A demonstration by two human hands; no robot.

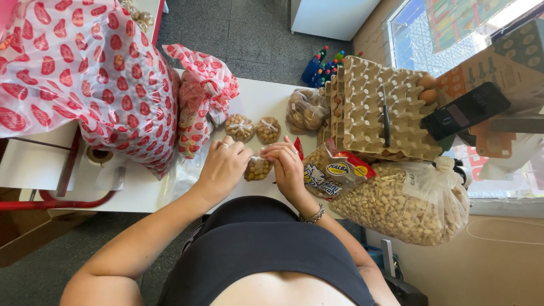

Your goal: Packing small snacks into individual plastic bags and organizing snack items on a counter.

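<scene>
My left hand (222, 167) and my right hand (288, 167) meet over a small clear bag of peanuts (258, 169) on the white table (141, 187). Both hands pinch the bag's gathered top. Two tied small bags of peanuts (239, 127) (268, 130) lie just beyond my hands. A printed snack bag (331, 170) lies to the right of my right hand. Beside it rests a large clear bag of peanuts (405, 204), knotted at its top.
A big red-and-white patterned bag (85, 73) fills the table's left, with a smaller one (201, 93) beside it. Stacked egg cartons (379, 107) with a knife and two eggs stand at the right. A clear bag of round items (306, 110) leans against them. A tape roll (99, 154) sits at left.
</scene>
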